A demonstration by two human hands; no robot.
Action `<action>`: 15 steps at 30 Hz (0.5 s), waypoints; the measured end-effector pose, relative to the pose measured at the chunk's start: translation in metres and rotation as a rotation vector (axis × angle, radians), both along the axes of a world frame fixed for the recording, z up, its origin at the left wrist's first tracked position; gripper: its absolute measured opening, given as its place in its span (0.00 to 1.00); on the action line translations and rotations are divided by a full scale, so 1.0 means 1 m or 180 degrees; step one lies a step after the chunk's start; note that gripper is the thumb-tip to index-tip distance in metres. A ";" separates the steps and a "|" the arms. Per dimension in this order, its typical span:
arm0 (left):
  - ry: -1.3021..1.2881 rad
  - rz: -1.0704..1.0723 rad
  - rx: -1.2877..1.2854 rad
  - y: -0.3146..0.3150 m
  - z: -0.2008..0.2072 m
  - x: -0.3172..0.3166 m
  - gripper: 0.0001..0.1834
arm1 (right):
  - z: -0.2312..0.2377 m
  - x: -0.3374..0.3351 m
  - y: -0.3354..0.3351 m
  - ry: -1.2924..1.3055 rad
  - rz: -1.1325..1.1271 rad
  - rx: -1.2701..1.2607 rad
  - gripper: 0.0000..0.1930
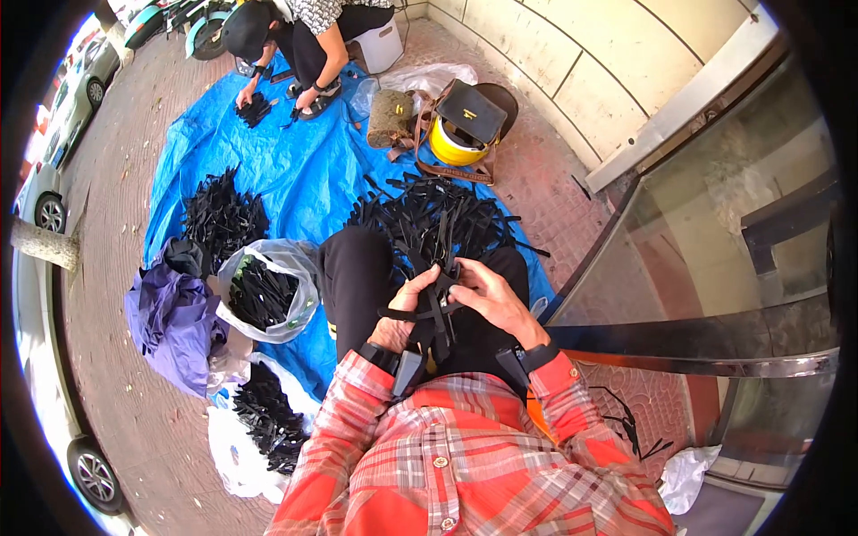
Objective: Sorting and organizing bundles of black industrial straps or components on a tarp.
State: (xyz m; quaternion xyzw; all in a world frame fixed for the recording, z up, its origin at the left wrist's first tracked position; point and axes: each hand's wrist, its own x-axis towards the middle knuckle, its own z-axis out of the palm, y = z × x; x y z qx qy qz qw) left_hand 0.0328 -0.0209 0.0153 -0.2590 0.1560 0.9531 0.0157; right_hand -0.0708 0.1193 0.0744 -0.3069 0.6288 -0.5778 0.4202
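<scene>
My left hand [404, 311] pinches a small bunch of black straps [438, 323] over my lap, with its thumb and fingers closed on them. From the other side my right hand [493, 297] grips the upper part of the same straps, its fingers curled; which strap each fingertip holds is hidden. Loose ends hang down between my wrists. Just beyond my knees a large heap of similar black straps [447, 210] lies on the blue tarp [299, 201]. A second heap of straps [223, 214] is farther left.
A clear plastic bag [307, 308] and a white bag [231, 460], both with black strips inside, stand left beside purple cloth [170, 313]. Ahead are a log-shaped seat [391, 116], a yellow bucket [451, 150] and a crouching person [315, 18] handling straps. A glass panel [679, 241] borders the right.
</scene>
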 end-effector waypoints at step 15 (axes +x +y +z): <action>-0.0322 0.0037 -0.0487 0.002 0.022 0.032 0.13 | 0.036 0.066 -0.028 0.4524 0.1076 0.0180 0.16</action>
